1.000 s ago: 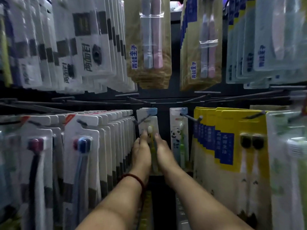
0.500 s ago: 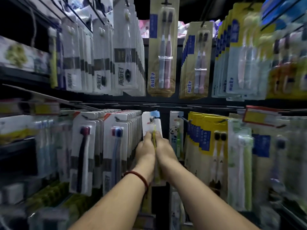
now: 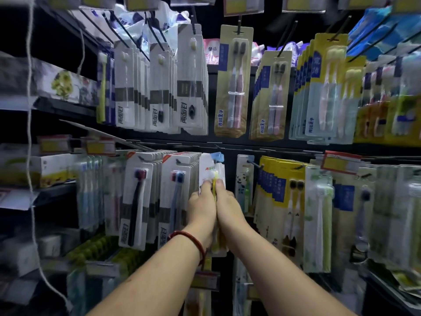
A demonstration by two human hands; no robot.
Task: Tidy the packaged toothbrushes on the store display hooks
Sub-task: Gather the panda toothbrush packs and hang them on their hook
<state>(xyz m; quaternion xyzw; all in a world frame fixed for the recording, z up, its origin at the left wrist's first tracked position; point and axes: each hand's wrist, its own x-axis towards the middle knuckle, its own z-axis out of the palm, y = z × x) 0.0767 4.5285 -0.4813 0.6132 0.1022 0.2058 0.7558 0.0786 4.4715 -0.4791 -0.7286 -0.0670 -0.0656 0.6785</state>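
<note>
Left hand point(image 3: 201, 207) and right hand point(image 3: 227, 206) remain pinching the yellow toothbrush pack point(image 3: 210, 173), thumbs in front, and it still hangs on the centre hook point(image 3: 216, 147) left of the panda pack point(image 3: 243, 179); straightening appears unfinished.

Both bare forearms reach up and forward from the bottom of the view and converge on the yellow toothbrush pack point(image 3: 212, 171). The left forearm point(image 3: 159, 272) comes in from the lower left, and its wrist, which wears a red bead bracelet point(image 3: 191, 238), sits below the pack's middle. The right forearm point(image 3: 287, 270) comes in from the lower right. The left hand point(image 3: 201, 208) and right hand point(image 3: 228, 207) press side by side, touching along their inner edges in front of the pack. Each thumb lies on the pack's face, left thumb point(image 3: 206, 184) and right thumb point(image 3: 220, 184), while the fingers curl round the pack's side edges out of sight.
</note>
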